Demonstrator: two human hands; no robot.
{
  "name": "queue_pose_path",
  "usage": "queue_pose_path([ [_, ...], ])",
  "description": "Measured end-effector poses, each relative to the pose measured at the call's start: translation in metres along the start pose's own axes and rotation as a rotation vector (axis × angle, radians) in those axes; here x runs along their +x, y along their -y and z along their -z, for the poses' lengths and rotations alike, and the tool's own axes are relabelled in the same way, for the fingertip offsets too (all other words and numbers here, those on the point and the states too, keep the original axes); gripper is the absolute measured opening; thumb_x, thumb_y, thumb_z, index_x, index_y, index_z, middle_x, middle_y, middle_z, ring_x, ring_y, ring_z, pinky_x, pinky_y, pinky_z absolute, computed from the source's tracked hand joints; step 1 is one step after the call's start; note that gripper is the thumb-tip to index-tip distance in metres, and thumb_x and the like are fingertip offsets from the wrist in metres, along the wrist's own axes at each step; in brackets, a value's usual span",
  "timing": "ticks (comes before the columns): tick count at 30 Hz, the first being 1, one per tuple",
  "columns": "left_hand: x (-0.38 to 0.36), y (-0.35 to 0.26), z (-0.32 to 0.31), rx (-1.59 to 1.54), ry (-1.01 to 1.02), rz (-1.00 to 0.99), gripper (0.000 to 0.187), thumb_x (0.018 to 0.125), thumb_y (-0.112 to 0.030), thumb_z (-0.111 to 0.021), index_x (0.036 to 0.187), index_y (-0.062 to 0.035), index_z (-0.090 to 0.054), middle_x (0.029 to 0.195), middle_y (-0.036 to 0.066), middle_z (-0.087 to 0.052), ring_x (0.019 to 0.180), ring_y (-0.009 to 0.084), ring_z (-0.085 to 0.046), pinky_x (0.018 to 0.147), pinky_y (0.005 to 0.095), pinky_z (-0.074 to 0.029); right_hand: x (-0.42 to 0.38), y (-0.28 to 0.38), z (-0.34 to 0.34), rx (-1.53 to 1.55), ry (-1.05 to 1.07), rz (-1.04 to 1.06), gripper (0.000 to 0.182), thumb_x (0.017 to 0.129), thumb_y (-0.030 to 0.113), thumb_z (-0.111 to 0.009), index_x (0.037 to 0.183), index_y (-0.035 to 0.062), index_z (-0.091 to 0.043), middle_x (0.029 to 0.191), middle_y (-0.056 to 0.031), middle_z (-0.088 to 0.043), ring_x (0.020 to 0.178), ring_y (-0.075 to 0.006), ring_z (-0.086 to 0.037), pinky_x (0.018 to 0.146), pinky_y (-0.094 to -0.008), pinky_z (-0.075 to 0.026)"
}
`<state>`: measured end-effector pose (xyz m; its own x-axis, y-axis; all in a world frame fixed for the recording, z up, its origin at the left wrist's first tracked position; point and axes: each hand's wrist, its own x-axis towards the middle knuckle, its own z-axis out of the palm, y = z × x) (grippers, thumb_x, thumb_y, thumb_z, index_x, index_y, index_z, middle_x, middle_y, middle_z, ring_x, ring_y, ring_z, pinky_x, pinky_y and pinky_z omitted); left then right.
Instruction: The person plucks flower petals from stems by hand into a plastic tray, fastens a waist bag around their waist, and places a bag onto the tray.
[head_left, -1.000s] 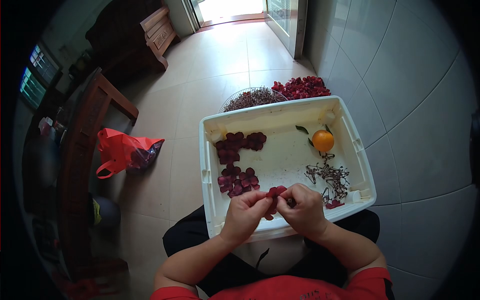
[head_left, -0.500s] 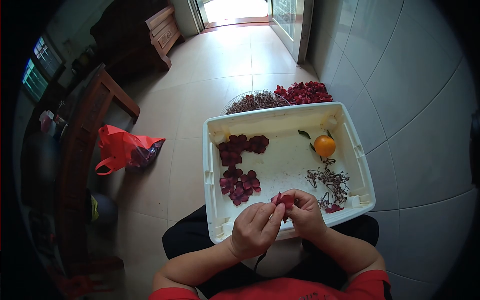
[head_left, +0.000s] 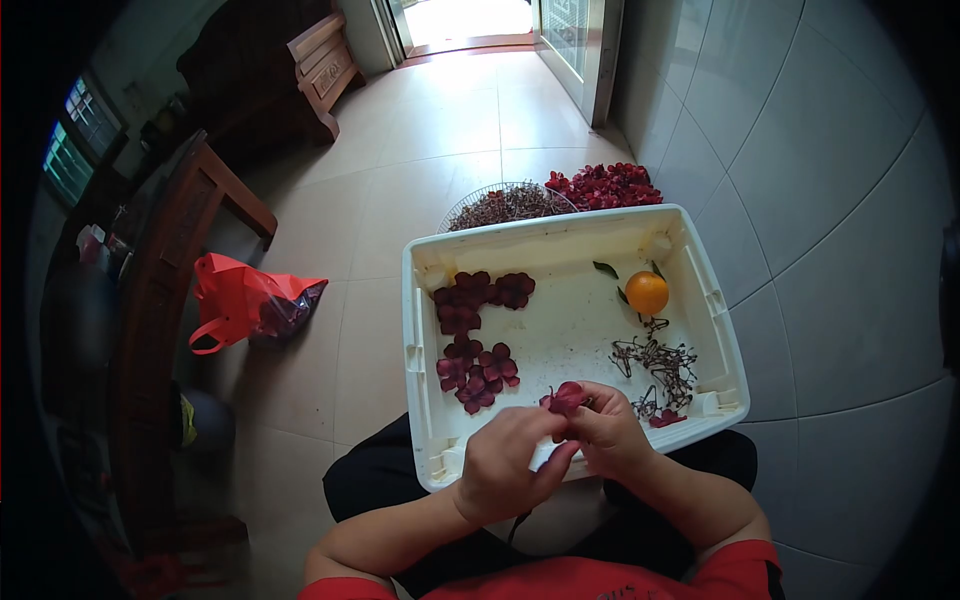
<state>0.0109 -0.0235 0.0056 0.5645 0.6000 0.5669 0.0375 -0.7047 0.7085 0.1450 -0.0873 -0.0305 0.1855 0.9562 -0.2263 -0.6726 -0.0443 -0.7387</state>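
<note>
A dark red flower (head_left: 567,397) is pinched in the fingers of my right hand (head_left: 612,437), above the near edge of a white plastic tub (head_left: 580,222). My left hand (head_left: 512,458) is against the flower's underside, its fingertips partly hidden; what they grip there is too small to tell. Several flat dark red flowers (head_left: 480,377) lie on the left of the tub floor. On the right are an orange (head_left: 647,292), green leaves (head_left: 605,269), a tangle of thin brown stems (head_left: 665,365) and a small red flower piece (head_left: 666,418).
Beyond the tub stand a wire basket of brown stems (head_left: 510,205) and a pile of red flowers (head_left: 605,186). A red bag (head_left: 232,300) sits on the tiled floor at left, by a wooden table (head_left: 185,215). A tiled wall is on the right.
My left hand's thumb has dropped away from the flower's front, and its fingers have shifted to below the flower. My right hand stays nearly in place, still pinching it.
</note>
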Motion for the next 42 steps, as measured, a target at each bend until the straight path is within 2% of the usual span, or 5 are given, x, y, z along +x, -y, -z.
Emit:
queue_pose_path([
  [6,0.005,0.001,-0.001,-0.407,0.115,0.66,0.02,0.079,-0.002,-0.067,0.098,-0.0001,-0.062,0.087,0.008,-0.062,0.07,0.0171,-0.057,0.063,0.0264,-0.05,-0.004,0.004,-0.012,-0.363,-0.179,0.186,0.006,0.084,0.001,-0.058,0.089,-0.0005,-0.061,0.075,-0.0066,-0.064,0.065,-0.0086,-0.056,0.059,-0.0181,-0.045],
  [16,0.008,0.027,0.015,-1.029,0.105,1.265,0.017,0.09,-0.015,-0.054,0.094,-0.0002,-0.062,0.08,0.01,-0.062,0.072,0.0148,-0.057,0.059,0.0258,-0.049,-0.001,0.008,-0.014,-0.37,-0.179,0.014,0.002,0.083,0.001,-0.059,0.084,-0.0007,-0.059,0.069,-0.0079,-0.061,0.057,-0.0112,-0.056,0.053,-0.0197,-0.046],
  [32,0.014,0.027,0.025,-1.088,0.123,1.298,0.018,0.089,-0.009,-0.047,0.097,-0.0001,-0.062,0.081,0.011,-0.061,0.07,0.0165,-0.056,0.056,0.0268,-0.048,0.001,0.011,-0.017,-0.232,-0.199,-0.069,0.002,0.083,0.0,-0.06,0.082,-0.0013,-0.06,0.068,-0.0078,-0.06,0.055,-0.0113,-0.054,0.052,-0.0194,-0.043],
  [36,0.008,0.028,0.018,-0.775,-0.171,1.016,0.019,0.085,-0.002,-0.05,0.1,-0.0013,-0.062,0.084,0.011,-0.062,0.073,0.0173,-0.057,0.059,0.0264,-0.049,0.002,0.01,-0.017,-0.195,-0.2,-0.084,0.004,0.082,0.001,-0.06,0.081,-0.0019,-0.06,0.069,-0.0074,-0.061,0.057,-0.0111,-0.056,0.054,-0.0194,-0.047],
  [42,0.004,0.036,0.021,-0.517,0.045,0.86,0.016,0.085,-0.003,-0.053,0.098,-0.0014,-0.062,0.081,0.011,-0.063,0.072,0.0178,-0.059,0.059,0.0252,-0.049,0.002,0.009,-0.02,-0.178,-0.213,-0.058,0.002,0.084,-0.001,-0.059,0.083,-0.0017,-0.06,0.069,-0.0087,-0.061,0.055,-0.0108,-0.053,0.052,-0.0193,-0.043],
])
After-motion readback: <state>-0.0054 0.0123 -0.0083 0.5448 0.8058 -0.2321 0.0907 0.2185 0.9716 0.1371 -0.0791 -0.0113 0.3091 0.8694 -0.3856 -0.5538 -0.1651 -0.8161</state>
